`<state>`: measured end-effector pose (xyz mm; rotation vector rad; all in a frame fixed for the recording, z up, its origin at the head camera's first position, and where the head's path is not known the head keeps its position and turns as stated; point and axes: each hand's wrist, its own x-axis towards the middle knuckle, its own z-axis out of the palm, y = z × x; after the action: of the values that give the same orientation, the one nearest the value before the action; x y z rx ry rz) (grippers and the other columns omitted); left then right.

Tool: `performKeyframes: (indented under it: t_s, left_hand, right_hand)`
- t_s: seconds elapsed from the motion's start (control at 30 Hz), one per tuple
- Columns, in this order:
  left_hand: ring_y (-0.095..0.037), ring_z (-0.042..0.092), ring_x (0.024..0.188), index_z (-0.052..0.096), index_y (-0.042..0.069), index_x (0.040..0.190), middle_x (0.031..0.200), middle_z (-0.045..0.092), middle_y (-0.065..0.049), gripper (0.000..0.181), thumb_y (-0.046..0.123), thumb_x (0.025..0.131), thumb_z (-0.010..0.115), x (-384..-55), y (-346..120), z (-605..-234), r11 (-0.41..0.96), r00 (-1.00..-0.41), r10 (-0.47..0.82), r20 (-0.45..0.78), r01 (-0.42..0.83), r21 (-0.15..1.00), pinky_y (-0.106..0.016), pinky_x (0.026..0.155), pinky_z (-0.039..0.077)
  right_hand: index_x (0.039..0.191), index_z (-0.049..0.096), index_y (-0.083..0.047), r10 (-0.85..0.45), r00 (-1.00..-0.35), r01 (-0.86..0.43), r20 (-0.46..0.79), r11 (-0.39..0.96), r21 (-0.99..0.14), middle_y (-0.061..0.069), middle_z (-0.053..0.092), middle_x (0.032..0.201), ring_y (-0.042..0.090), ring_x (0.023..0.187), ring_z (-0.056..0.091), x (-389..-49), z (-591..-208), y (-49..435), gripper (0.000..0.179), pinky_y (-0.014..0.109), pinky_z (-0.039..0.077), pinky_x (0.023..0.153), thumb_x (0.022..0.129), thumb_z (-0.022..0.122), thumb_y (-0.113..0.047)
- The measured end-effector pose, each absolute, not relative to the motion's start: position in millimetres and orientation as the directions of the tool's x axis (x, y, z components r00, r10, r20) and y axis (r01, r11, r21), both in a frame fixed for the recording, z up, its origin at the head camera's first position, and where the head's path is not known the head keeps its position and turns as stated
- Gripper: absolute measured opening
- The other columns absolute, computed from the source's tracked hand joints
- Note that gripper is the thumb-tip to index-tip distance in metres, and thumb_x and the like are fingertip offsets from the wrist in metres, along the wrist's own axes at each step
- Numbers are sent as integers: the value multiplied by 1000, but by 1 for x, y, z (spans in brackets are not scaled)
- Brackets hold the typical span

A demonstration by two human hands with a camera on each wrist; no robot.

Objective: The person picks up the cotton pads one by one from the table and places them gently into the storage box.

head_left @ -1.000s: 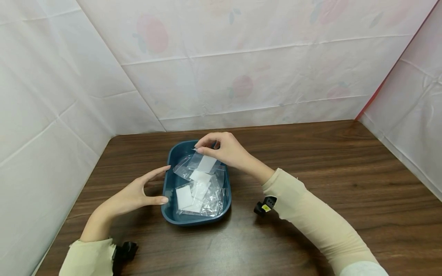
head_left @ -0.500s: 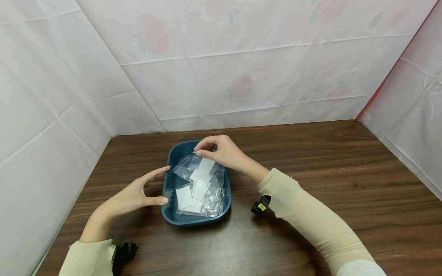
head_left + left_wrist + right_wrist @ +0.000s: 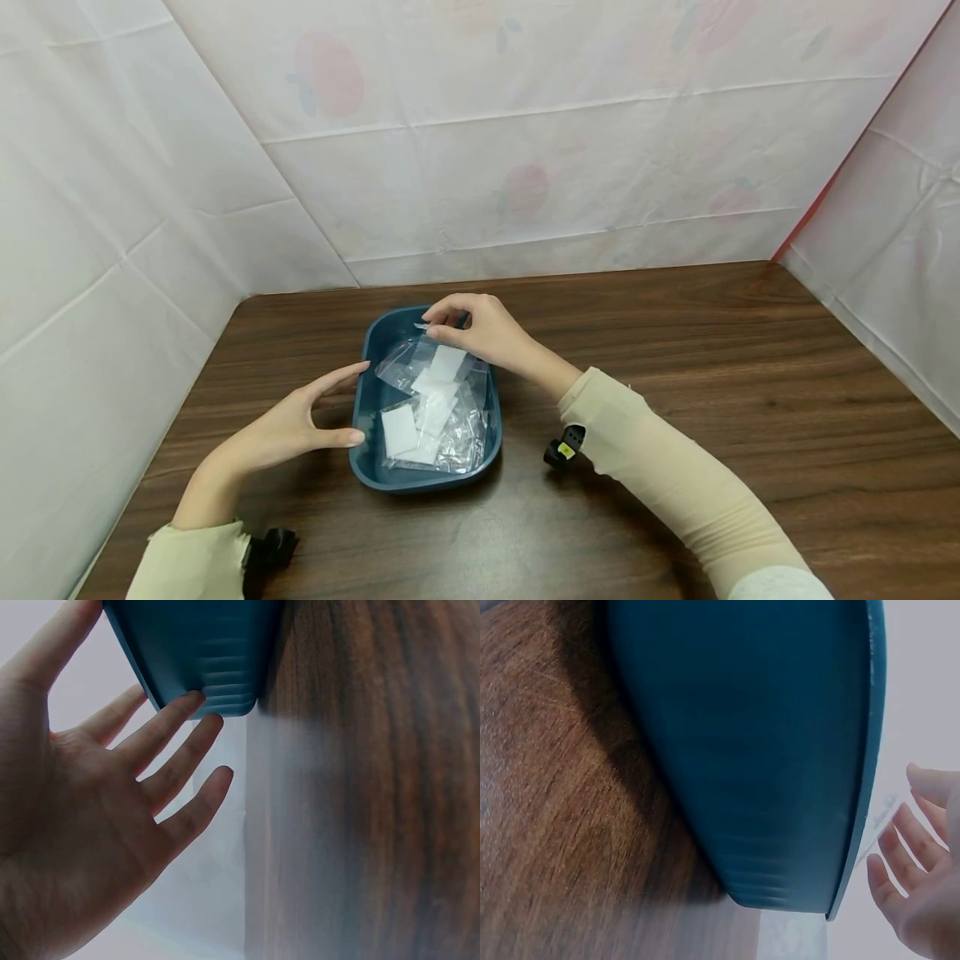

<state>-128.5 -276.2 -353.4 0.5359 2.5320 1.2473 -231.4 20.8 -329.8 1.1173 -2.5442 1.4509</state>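
Note:
A blue plastic bin (image 3: 362,472) holds several small clear zip bags (image 3: 465,442) with white cards or papers inside, piled on one another. My right hand (image 3: 483,333) is over the far right part of the bin and pinches the edge of a clear zip bag (image 3: 447,363) between thumb and fingertips. In the right wrist view, the same hand (image 3: 930,855) shows past the bin's rim, with a bit of clear film at the fingers. On the left, my left hand (image 3: 288,421) has its thumb and fingers spread, tips right at the bin's rim; its palm (image 3: 82,802) shows in the left wrist view.
The bin stands on a dark wood-grain table (image 3: 675,350). White cloth with faint fruit prints (image 3: 525,187) hangs behind it and at both sides. A black wrist camera (image 3: 564,448) sits under the right sleeve, another (image 3: 272,548) at the left sleeve.
My right hand has moved slightly down toward the near side, and the bag it pinches now lies lower over the pile. My left hand and the bin have stayed put.

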Motion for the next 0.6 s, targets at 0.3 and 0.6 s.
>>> performKeyframes:
  t_s: [0.3, 0.6]
  left_hand:
    - [-42, 37, 135, 31, 21, 156, 152, 40, -16, 84, 26, 87, 79, -130, -275, -354, 568, -899, 432, -74, 207, 796, -70, 97, 35]
    - [-43, 34, 137, 31, 23, 156, 154, 37, -13, 86, 28, 86, 80, -132, -275, -356, 585, -906, 415, -87, 192, 788, -72, 98, 33]
  right_hand:
    - [114, 73, -10, -552, -761, -577, 341, 335, -745, -6, 70, 102, 8, 88, 59, -230, -327, 22, 22, 28, 49, 77, 94, 70, -21]
    - [110, 74, -16, -525, -780, -556, 340, 332, -762, -10, 69, 99, 8, 86, 58, -226, -325, 29, 18, 29, 49, 76, 94, 71, -22]
